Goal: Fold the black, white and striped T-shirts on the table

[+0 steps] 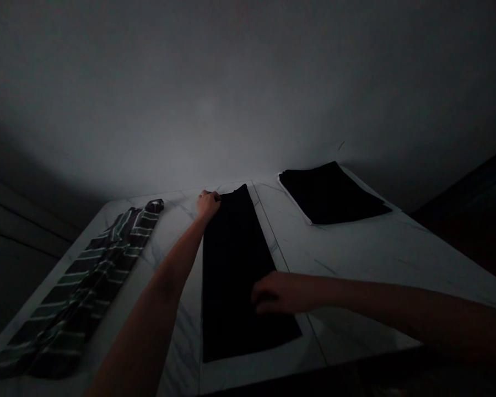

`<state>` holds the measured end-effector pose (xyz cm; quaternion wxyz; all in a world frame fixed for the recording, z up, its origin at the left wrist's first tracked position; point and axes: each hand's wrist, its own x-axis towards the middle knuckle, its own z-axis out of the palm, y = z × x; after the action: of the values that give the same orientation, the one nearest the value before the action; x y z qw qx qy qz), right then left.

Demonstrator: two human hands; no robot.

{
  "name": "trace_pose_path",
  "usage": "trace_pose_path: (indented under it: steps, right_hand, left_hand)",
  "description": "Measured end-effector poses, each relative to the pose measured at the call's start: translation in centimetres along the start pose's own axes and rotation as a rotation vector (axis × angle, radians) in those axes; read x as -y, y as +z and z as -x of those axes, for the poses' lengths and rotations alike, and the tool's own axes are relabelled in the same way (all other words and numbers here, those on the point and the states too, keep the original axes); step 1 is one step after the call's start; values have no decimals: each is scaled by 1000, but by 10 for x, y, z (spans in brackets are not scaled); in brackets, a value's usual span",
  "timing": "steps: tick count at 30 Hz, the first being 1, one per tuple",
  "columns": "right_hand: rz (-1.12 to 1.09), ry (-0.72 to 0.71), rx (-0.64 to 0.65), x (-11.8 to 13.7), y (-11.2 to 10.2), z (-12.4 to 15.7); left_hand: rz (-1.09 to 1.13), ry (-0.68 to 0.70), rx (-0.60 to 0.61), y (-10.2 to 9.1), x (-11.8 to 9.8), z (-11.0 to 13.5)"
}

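A long black folded garment (237, 264) lies flat on the marble-patterned table, its narrow end towards the wall. My left hand (209, 204) is at the garment's far left corner, fingers closed on the edge of the fabric. Over the near right part of the same garment is my right hand (276, 292), with its fingers bent and a little apart. Nothing shows in it; whether it touches the cloth is hard to tell in the dim light.
A striped dark garment (95, 275) lies lengthwise on the left of the table (355, 251). At the back right rests another folded black cloth (330, 193) with a white edge. A pale wall (215, 110) rises behind the table. The room is very dark.
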<state>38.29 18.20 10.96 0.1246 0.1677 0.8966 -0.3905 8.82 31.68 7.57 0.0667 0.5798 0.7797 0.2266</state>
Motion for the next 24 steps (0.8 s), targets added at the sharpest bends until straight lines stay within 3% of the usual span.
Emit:
trace_pose_path:
  steps: [3, 5, 7, 9, 12, 17, 21, 24]
  right_hand:
    - [199, 118, -415, -35, -52, -50]
    - [336, 206, -614, -59, -86, -91]
    - [431, 252, -678, -83, -113, -129]
    - [481, 295, -664, -105, -129, -158]
    - [495, 379, -645, -134, -134, -184]
    - [471, 452, -678, -162, -130, -194]
    - [490, 438, -709, -153, -130, -191]
    - [512, 355, -687, -136, -117, -180]
  left_hand:
    - [-136, 68, -99, 7, -13, 2]
    - [-181, 161, -86, 16, -20, 1]
    - [-212, 243, -45, 28, -21, 0]
    - [-249, 273, 4, 39, -15, 1]
    - [-287, 240, 61, 50, 0, 5]
    - [-299, 222, 92, 53, 10, 6]
    - [-292, 195, 140, 47, 1, 3]
    - [-272, 224, 122, 40, -6, 13]
